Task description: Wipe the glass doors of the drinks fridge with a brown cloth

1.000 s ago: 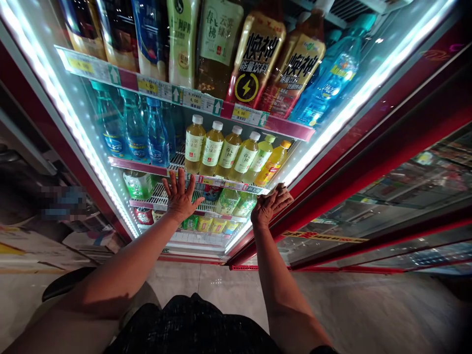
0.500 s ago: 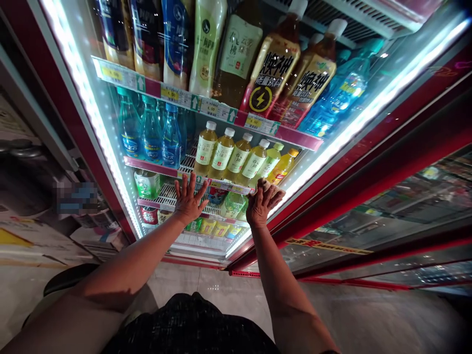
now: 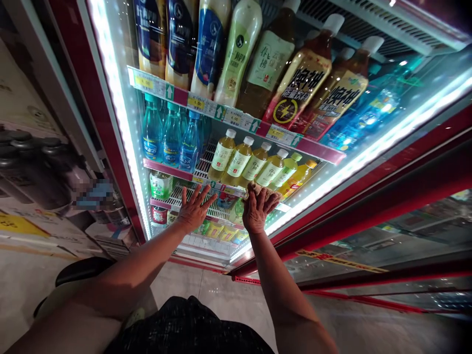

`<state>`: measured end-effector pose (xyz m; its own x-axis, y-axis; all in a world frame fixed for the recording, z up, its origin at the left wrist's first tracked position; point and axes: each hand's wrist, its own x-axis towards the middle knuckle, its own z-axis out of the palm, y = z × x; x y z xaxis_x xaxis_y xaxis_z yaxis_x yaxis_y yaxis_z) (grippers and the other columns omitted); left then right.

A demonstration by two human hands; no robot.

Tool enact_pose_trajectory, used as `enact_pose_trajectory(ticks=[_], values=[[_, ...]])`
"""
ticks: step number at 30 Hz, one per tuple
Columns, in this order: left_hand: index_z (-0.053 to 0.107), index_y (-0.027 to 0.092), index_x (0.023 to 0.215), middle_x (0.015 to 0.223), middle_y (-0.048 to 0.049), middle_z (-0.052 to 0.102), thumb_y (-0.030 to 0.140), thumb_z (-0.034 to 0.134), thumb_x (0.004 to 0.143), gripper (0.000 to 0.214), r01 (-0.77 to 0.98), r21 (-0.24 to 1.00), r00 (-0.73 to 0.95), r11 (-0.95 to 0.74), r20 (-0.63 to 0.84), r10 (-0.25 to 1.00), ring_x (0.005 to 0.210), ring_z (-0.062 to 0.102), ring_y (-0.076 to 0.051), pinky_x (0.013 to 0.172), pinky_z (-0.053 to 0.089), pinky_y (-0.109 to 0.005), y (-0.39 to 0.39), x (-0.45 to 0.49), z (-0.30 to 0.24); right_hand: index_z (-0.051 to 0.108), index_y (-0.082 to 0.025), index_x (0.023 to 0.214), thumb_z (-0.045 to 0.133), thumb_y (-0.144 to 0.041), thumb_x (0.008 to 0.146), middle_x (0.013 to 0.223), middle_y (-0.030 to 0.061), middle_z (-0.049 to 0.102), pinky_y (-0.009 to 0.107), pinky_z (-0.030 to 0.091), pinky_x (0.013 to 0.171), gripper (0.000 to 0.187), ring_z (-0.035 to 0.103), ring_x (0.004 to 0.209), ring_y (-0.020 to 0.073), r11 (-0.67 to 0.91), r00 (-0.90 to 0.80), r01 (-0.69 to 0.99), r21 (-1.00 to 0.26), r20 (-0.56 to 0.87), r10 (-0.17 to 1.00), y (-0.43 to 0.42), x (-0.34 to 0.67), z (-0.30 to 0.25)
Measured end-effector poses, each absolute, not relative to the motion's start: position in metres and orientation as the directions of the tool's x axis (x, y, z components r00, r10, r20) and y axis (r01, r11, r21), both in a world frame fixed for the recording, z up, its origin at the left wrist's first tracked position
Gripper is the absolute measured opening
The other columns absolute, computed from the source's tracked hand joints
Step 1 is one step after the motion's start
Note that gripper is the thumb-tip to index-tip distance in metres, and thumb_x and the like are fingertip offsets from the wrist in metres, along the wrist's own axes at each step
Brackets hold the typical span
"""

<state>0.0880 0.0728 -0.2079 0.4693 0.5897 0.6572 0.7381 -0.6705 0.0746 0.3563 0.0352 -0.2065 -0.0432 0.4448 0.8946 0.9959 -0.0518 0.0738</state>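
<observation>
My left hand is open with its fingers spread, and seems to lie flat on the clear glass front of a drinks fridge. My right hand presses a brownish cloth against the same glass; the cloth shows beyond the fingertips and its lower part is hidden by the hand. Behind the glass, just above the hands, a row of small tea bottles with pale labels stands on a shelf.
Large bottles fill the upper shelf and blue bottles stand left of the tea. A red-framed cabinet adjoins on the right. Dark canisters stand at left, above a black stool seat.
The view has shifted, so the fridge sits further right. My right hand has slid leftward across the glass with the cloth, closer to my left hand, which stays spread.
</observation>
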Motion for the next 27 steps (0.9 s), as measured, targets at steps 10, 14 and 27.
enact_pose_trajectory(ticks=[10, 14, 27], values=[[0.017, 0.051, 0.159, 0.17, 0.0039, -0.019, 0.015, 0.067, 0.086, 0.095, 0.786, 0.159, 0.368, -0.598, 0.656, 0.659, 0.156, -0.015, -0.041, 0.122, 0.0, -0.075, 0.072, 0.052, -0.206, 0.069, -0.026, 0.13, 0.058, -0.023, 0.094, 0.167, 0.0102, 0.035, 0.078, 0.009, 0.119, 0.038, -0.01, 0.16, 0.0356, 0.012, -0.13, 0.99, 0.141, 0.873, 0.471, 0.035, 0.319, -0.221], [0.006, 0.052, 0.159, 0.168, 0.0031, -0.028, 0.015, 0.067, 0.087, 0.101, 0.798, 0.17, 0.341, -0.578, 0.665, 0.665, 0.156, -0.013, -0.045, 0.121, 0.006, -0.077, 0.078, 0.034, -0.201, 0.068, -0.026, 0.133, 0.055, -0.024, 0.097, 0.168, 0.0103, 0.034, 0.078, 0.008, 0.119, 0.038, -0.006, 0.16, 0.0367, 0.013, -0.123, 0.991, 0.13, 0.896, 0.427, 0.053, 0.299, -0.191], [0.01, 0.051, 0.16, 0.169, -0.0011, -0.027, 0.007, 0.066, 0.083, 0.105, 0.804, 0.212, 0.273, -0.555, 0.698, 0.662, 0.156, -0.009, -0.045, 0.122, 0.018, -0.075, 0.094, -0.015, -0.199, 0.066, -0.033, 0.138, 0.058, -0.024, 0.094, 0.166, 0.0063, 0.04, 0.079, 0.004, 0.119, 0.045, -0.012, 0.16, 0.0354, 0.098, -0.167, 0.986, 0.135, 0.825, 0.539, 0.068, 0.25, -0.2]])
